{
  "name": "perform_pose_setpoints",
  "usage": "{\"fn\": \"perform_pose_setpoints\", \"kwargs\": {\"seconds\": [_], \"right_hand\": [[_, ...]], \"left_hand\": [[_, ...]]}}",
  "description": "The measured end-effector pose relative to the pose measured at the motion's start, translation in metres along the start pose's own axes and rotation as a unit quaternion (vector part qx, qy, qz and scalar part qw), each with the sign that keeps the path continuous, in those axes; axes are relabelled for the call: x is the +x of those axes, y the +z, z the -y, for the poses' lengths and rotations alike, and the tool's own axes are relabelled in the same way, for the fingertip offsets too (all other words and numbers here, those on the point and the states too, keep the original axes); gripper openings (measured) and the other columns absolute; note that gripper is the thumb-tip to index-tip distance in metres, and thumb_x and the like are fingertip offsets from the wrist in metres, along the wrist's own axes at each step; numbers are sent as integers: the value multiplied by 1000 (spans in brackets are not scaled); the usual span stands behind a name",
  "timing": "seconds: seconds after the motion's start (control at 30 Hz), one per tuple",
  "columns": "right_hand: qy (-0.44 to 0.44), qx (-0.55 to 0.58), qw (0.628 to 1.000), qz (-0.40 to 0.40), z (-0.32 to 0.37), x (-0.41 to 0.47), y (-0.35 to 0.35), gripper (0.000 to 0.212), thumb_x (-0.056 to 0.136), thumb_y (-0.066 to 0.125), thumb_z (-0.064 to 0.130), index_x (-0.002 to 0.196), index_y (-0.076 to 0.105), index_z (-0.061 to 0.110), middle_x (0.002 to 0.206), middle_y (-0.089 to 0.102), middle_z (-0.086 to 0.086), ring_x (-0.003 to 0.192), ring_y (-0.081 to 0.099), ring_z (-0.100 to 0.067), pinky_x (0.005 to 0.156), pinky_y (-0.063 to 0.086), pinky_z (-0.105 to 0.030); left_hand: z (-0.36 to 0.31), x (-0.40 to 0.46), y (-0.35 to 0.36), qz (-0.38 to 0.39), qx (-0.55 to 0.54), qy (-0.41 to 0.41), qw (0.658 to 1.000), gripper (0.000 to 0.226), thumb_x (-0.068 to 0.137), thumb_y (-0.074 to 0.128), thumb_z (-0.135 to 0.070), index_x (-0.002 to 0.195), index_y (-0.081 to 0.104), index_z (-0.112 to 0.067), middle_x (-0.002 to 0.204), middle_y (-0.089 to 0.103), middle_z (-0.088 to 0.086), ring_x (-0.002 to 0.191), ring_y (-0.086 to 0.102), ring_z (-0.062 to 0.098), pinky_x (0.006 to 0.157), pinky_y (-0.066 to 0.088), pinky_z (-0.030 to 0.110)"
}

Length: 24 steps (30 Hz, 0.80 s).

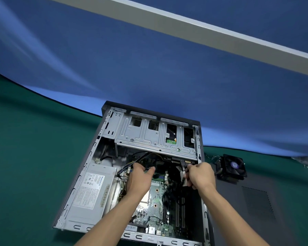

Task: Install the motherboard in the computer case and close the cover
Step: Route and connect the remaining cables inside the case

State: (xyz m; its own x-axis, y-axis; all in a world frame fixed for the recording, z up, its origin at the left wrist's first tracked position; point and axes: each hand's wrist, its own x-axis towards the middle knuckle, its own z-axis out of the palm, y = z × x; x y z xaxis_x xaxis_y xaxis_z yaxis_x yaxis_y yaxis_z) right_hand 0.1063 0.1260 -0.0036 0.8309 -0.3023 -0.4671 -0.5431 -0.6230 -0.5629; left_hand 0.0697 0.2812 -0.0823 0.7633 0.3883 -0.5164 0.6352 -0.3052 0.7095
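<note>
The computer case point(103, 167) lies open on the green bench point(25, 157), and the motherboard point(156, 201) sits flat inside it, beneath both wrists. The left hand point(140, 176) reaches to the board's far edge, its fingers point(140, 166) curled down among the black cables point(140, 156) there; whether they actually pinch anything I cannot tell. Just to the right of them, the right hand point(199, 174) grips a pale cable bundle point(182, 176) above the board's right side. Well off to the right of those fingers, a cooling fan point(231, 167) rests on the dark cover panel point(252, 206)
</note>
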Motion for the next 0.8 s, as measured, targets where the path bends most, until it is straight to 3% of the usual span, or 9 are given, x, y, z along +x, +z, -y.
{"fn": "perform_pose_setpoints", "kwargs": {"seconds": [0.13, 0.2, 0.3, 0.43, 0.57, 0.67, 0.8], "right_hand": [[-2, -5, 1000, -1, 0, 0, -1, 44, 98, 49, 18, 58, 62, 6, 54, 66, -10, 44, 56, -22, 49, 47, -31], [-3, -11, 1000, -2, 0, -1, -1, 44, 97, 49, 17, 57, 63, 5, 49, 64, -8, 42, 56, -21, 49, 49, -31], [-5, -12, 1000, 0, 0, -2, -2, 44, 97, 49, 17, 57, 63, 5, 49, 64, -8, 42, 56, -21, 47, 48, -29], [-15, -30, 999, -2, 0, -4, -2, 44, 97, 48, 18, 59, 63, 4, 45, 62, -6, 37, 53, -16, 42, 44, -24], [-16, -44, 999, 3, 0, -3, -3, 45, 98, 48, 20, 58, 63, 4, 42, 59, -6, 34, 50, -17, 43, 43, -24], [-22, -57, 998, 7, 0, -2, -4, 48, 98, 48, 21, 54, 61, 7, 40, 58, -4, 32, 49, -15, 42, 41, -22], [-24, -79, 996, 22, 1, 1, -6, 48, 98, 46, 24, 56, 61, 6, 41, 60, -4, 32, 49, -15, 43, 43, -22]], "left_hand": [[-9, -4, 0, -47, -23, 48, 997, 29, 88, 59, -43, 78, 46, -19, 62, 52, -3, 56, 47, 18, 57, 39, 30], [-16, -5, 3, -20, -55, 80, 995, 33, 90, 58, -37, 66, 51, -15, 56, 51, -2, 53, 45, 18, 62, 46, 32], [-32, -14, 11, 67, -115, 100, 986, 31, 92, 57, -30, 74, 67, -7, 54, 53, -1, 50, 43, 17, 57, 40, 29], [-55, -23, 29, 127, -143, 90, 977, 30, 91, 60, -28, 64, 65, -15, 43, 41, -9, 49, 36, 13, 52, 30, 27], [-63, -28, 45, 149, -167, 60, 973, 36, 91, 60, -24, 56, 55, -12, 59, 42, 10, 55, 32, 18, 53, 23, 29], [-63, -30, 53, 150, -187, 24, 971, 43, 92, 58, -22, 50, 47, -14, 60, 44, 10, 56, 35, 18, 50, 21, 29], [-65, -34, 58, 152, -249, -13, 957, 37, 94, 54, -15, 58, 52, -9, 58, 46, 9, 57, 41, 18, 51, 28, 27]]}}
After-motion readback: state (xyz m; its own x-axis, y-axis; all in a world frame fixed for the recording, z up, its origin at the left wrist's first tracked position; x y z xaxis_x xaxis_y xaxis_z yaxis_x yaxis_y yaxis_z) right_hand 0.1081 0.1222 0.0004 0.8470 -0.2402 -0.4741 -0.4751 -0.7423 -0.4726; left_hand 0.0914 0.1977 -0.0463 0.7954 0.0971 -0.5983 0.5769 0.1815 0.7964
